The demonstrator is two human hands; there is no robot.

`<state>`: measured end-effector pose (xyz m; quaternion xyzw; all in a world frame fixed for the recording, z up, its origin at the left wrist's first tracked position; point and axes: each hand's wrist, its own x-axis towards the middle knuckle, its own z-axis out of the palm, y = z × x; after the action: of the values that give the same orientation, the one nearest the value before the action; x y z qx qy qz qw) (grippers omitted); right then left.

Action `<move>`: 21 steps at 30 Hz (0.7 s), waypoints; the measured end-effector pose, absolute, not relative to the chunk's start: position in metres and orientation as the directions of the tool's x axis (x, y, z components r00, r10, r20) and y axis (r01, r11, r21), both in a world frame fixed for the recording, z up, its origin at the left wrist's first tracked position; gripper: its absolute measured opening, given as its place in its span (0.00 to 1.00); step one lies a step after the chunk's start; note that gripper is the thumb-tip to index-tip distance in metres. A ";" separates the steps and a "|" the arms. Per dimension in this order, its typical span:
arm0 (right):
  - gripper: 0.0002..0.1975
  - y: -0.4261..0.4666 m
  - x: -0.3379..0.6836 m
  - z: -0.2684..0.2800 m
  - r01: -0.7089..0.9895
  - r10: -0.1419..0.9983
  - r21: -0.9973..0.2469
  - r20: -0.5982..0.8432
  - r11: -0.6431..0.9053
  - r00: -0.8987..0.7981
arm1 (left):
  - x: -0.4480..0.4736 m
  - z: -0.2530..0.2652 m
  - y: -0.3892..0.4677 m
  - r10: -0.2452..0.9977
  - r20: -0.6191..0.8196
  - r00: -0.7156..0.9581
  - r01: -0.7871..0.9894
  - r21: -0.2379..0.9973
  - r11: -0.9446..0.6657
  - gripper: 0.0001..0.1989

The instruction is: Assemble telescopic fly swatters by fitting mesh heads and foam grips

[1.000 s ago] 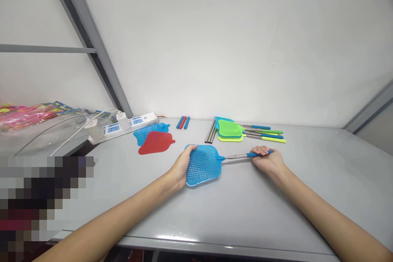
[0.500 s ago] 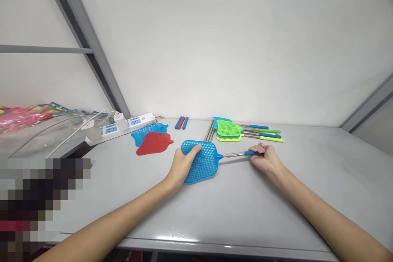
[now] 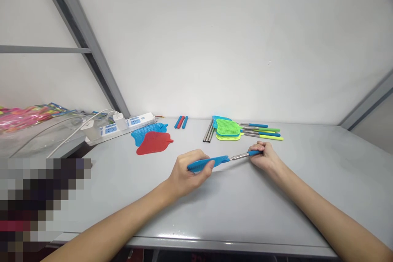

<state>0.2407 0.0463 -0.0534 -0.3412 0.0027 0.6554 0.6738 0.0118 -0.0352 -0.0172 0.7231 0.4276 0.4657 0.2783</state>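
Observation:
A blue fly swatter (image 3: pixel 219 161) with a perforated head and a metal rod is held above the table between my two hands. My left hand (image 3: pixel 190 172) grips the head, thumb on the near side and fingers behind it; the head is seen nearly edge-on. Closed round the blue handle at the other end is my right hand (image 3: pixel 262 155). Beyond them lies a pile of fly swatters (image 3: pixel 229 127) in green, yellow and blue, handles to the right. Several metal tubes (image 3: pixel 208 133) lie by the pile's left side.
A red swatter head (image 3: pixel 154 143) overlaps a blue swatter head (image 3: pixel 144 134) on the grey table (image 3: pixel 245 213). Behind them are blue and red handle grips (image 3: pixel 181 122). A white power strip (image 3: pixel 132 123) with plugged-in chargers stands left, near plastic-bagged goods (image 3: pixel 30 116).
My left hand has turned the swatter's head from facing me to nearly edge-on, and its grip has rolled over. The right hand stays on the handle, almost in place.

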 end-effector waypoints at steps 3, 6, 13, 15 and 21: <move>0.11 0.046 0.238 -0.052 -0.871 0.909 -0.483 -0.398 -0.088 0.129 | 0.014 -0.020 -0.031 0.939 0.340 0.055 0.284 0.896 -0.341 0.12; 0.10 0.045 0.236 -0.046 -0.846 0.944 -0.525 -0.315 -0.091 0.094 | 0.013 -0.023 -0.023 0.963 0.250 -0.106 0.181 0.957 -0.228 0.12; 0.10 0.038 0.237 -0.033 -0.695 0.982 -0.719 -0.133 -0.001 0.137 | 0.010 -0.017 -0.016 0.960 0.102 -0.261 -0.063 0.991 -0.122 0.11; 0.11 0.037 0.238 -0.034 -0.641 0.981 -0.767 -0.108 0.019 0.158 | 0.010 -0.016 -0.016 0.970 0.023 -0.241 -0.164 0.984 -0.065 0.11; 0.13 0.038 0.240 -0.037 -0.558 0.981 -0.829 -0.067 0.045 0.180 | 0.010 -0.018 -0.016 0.975 -0.196 -0.108 -0.309 0.939 0.155 0.13</move>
<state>0.2399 0.0377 -0.0368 -0.3804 -0.2783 0.5767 0.6672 0.0100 -0.0163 -0.0185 0.3366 0.4946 0.5562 0.5768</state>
